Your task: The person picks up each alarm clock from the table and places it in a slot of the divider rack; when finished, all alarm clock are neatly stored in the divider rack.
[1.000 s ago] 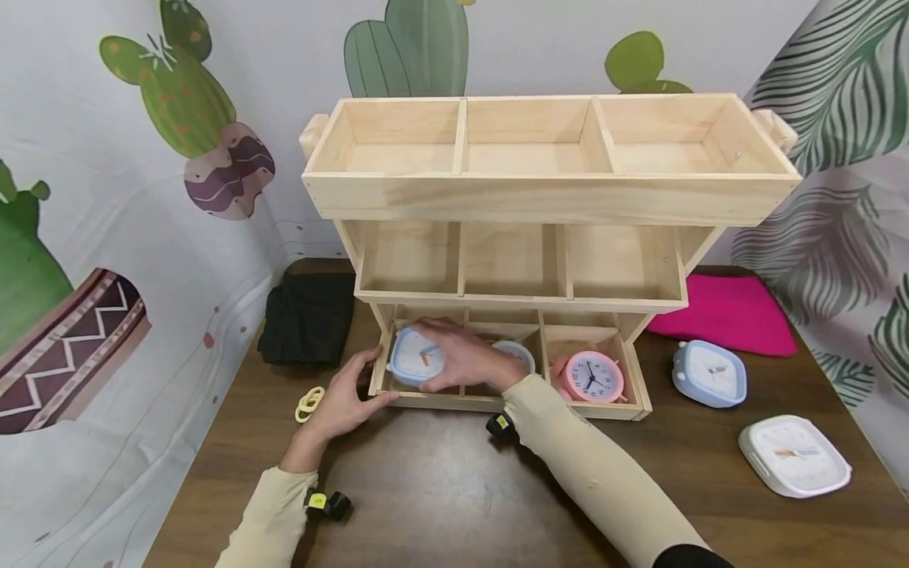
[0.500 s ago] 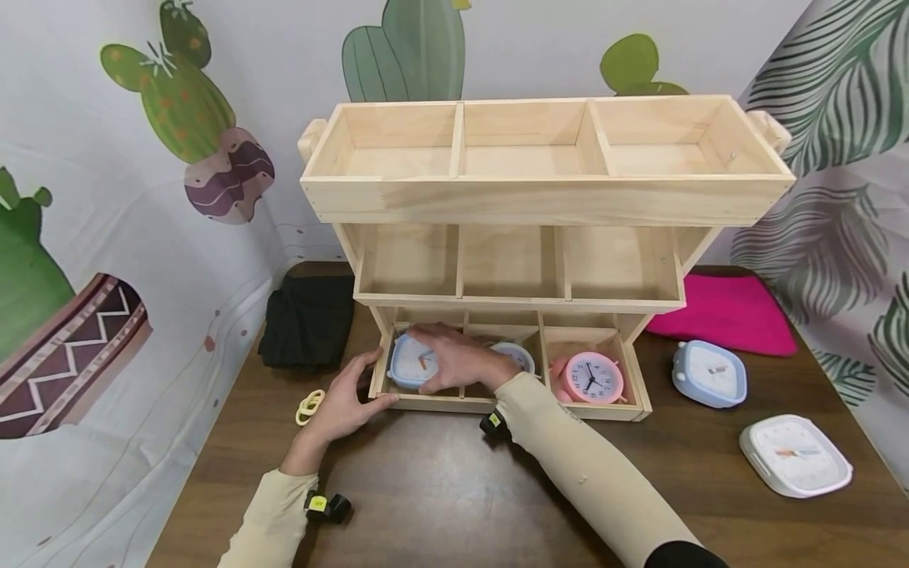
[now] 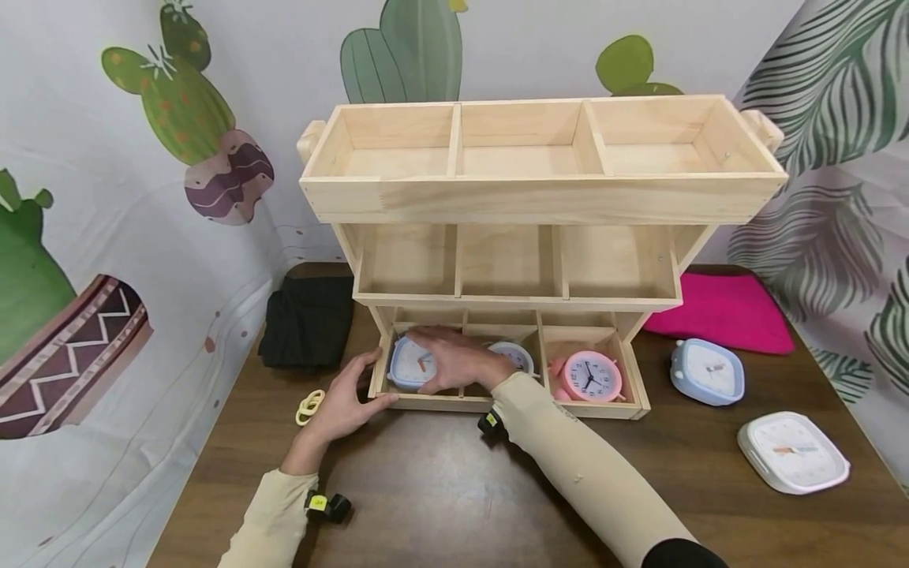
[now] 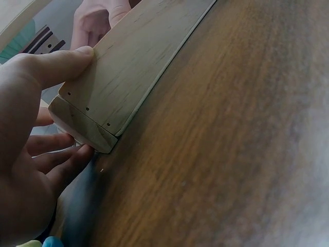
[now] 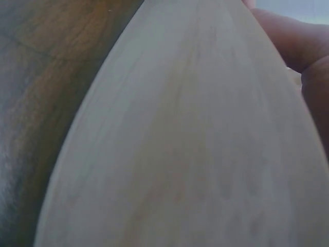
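A three-tier wooden rack stands on the brown table. In the head view my right hand reaches into the bottom left compartment, its fingers curled over a light blue clock. My left hand grips the rack's bottom left corner, thumb on the front board and fingers round the side. The left wrist view shows that hand close up. The right wrist view is filled by the rack's front board, with fingertips at the right edge.
A pale clock sits half hidden in the bottom middle compartment, a pink alarm clock in the right one. Right of the rack lie a blue clock, a white clock and a pink cloth. A black cloth and yellow rings lie left.
My right hand has lowered the light blue clock a little deeper into the bottom left compartment. The left hand has stayed on the rack's corner.
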`<state>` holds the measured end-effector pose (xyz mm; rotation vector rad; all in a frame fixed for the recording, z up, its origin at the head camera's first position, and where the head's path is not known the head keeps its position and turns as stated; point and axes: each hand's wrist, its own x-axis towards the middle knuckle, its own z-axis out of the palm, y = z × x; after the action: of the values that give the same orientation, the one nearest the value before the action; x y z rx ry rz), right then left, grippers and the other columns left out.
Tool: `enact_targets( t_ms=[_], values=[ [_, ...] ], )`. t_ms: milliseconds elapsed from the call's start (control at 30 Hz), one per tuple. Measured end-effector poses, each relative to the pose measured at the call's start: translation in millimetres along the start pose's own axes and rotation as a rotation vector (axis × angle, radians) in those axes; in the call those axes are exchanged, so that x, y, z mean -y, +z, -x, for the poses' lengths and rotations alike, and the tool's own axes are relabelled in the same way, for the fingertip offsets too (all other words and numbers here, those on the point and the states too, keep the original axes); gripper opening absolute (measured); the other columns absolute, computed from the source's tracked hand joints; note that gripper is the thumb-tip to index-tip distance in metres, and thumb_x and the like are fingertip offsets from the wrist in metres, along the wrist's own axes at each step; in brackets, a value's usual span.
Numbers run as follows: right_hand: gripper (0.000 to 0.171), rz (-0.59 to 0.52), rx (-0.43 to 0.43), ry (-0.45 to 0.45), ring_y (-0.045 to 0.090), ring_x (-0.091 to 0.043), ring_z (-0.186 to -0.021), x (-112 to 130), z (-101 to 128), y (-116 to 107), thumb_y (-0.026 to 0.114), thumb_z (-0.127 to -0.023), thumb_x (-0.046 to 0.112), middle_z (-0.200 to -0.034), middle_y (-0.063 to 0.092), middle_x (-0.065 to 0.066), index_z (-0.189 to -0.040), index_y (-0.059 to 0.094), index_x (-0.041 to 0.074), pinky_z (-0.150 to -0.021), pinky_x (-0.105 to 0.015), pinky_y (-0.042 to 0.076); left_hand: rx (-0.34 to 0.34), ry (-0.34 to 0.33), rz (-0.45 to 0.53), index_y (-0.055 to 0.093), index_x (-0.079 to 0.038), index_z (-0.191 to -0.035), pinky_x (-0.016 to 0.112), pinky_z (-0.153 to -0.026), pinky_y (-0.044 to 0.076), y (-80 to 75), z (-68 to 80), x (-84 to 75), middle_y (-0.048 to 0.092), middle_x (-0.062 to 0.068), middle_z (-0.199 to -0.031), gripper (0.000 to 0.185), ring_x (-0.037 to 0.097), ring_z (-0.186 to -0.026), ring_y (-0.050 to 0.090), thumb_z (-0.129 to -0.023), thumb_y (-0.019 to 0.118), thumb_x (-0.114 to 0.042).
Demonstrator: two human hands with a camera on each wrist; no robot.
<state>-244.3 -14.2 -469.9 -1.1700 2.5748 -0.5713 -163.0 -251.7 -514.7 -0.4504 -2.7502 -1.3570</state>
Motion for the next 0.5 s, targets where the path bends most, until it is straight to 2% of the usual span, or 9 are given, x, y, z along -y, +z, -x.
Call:
enact_targets(
  t_ms=[267,500],
  values=[
    [0.101,0.047,-0.011,-0.025,0.034,-0.026,-0.143,-0.3,0.1,1.3,0.081,-0.075,0.047,-0.158,0.032,-0.009,-0.154,0.029,0.01,-0.118,-0.037,0.029,0.001,0.005,-0.01,0.041,-0.005,-0.143,0.045,-0.096,0.051,0.6,0.0,0.5,0.046,0.014,-0.143,0.079,0.029,-0.126,0.051,-0.08,0.082,-0.029],
    [0.101,0.055,0.06,-0.043,0.024,-0.029,-0.147,0.4,0.5,-2.9,0.079,-0.079,0.043,-0.161,0.023,-0.012,-0.155,0.023,0.007,-0.121,-0.039,0.022,0.003,-0.007,-0.013,0.041,-0.005,-0.144,0.044,-0.096,0.052,0.1,0.2,0.3,0.047,0.013,-0.142,0.08,0.029,-0.123,0.054,-0.08,0.082,-0.03]
  ],
)
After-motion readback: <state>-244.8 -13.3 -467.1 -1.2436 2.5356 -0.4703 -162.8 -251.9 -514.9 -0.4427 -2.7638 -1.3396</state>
